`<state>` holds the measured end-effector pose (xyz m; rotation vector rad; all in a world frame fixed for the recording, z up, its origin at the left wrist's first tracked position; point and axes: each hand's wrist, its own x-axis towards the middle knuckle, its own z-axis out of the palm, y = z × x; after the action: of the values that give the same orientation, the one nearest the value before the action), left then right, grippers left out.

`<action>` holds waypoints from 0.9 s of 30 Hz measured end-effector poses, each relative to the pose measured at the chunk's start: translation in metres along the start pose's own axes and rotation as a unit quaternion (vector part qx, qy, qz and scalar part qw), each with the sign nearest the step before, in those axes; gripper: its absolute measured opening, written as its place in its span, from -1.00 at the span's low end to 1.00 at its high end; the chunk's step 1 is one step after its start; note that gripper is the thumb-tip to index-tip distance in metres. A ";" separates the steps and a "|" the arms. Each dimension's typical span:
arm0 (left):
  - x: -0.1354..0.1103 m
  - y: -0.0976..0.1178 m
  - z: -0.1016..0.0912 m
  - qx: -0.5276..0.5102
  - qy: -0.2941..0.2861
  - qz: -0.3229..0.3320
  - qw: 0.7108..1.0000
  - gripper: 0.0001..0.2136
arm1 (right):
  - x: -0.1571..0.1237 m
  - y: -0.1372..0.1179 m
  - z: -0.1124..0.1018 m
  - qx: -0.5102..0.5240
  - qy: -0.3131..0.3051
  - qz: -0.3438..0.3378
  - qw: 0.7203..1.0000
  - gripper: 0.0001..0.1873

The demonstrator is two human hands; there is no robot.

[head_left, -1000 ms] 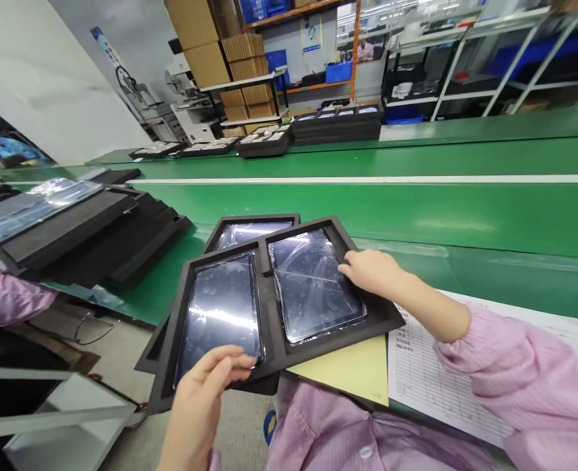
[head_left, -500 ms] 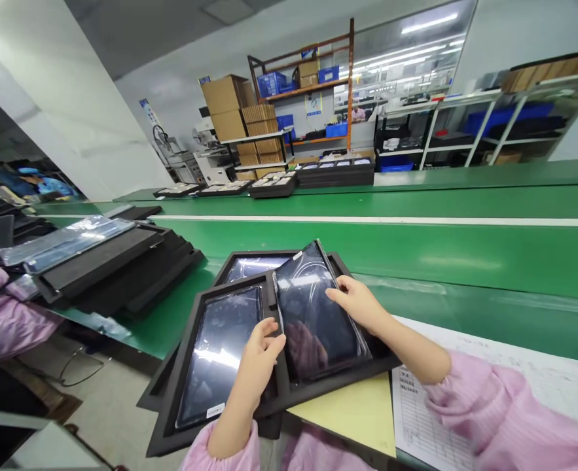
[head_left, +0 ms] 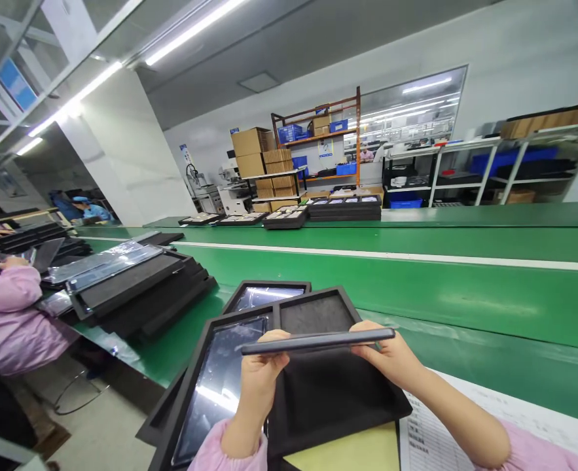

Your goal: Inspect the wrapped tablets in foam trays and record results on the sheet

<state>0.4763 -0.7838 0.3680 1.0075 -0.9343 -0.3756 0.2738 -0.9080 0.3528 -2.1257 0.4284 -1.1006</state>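
Holding tablet (head_left: 318, 341) edge-on, both hands, seemingly level

no text can be read here. the printed sheet (head_left: 470, 428) at the lower right carries a ruled table with small characters, too fine and blurred to make out. the blue poster (head_left: 325, 148) on the far wall and the small sign (head_left: 185, 155) on the white wall are likewise too small to read.
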 end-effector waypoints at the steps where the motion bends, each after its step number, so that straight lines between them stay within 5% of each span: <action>1: 0.001 0.002 0.002 0.014 -0.017 0.015 1.000 -0.74 | -0.001 0.005 0.000 -0.001 0.000 0.006 1.000 -0.86; 7: 0.003 0.014 0.015 0.086 -0.056 0.083 0.991 -0.74 | -0.007 0.013 -0.018 -0.024 -0.012 0.046 0.999 -0.81; 10: 0.007 0.028 0.024 0.139 -0.074 0.098 0.983 -0.84 | -0.009 -0.009 -0.051 -0.032 -0.038 0.031 0.998 -0.36; 12: 0.012 0.040 0.033 0.239 -0.126 0.144 0.952 -0.92 | -0.010 -0.028 -0.069 -0.070 -0.044 -0.015 0.996 -0.10; 16: 0.019 0.055 0.056 0.433 -0.227 0.313 0.814 -0.88 | -0.013 -0.048 -0.068 -0.145 -0.050 -0.120 0.981 -0.57; 18: 0.019 0.055 0.064 0.454 -0.228 0.367 0.779 -0.86 | -0.016 -0.047 -0.057 -0.126 -0.006 -0.165 0.978 -0.67; 23: 0.017 0.042 0.068 0.432 -0.148 0.381 0.804 -0.84 | -0.027 -0.047 -0.041 -0.099 0.090 -0.158 0.978 -0.68; 27: 0.019 0.038 0.063 0.421 -0.143 0.367 0.817 -0.80 | -0.035 -0.054 -0.035 -0.069 0.114 -0.097 0.986 -0.74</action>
<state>0.4309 -0.8115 0.4229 1.2868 -1.7522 0.6278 0.2230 -0.8651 0.3848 -2.2063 0.4186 -1.4727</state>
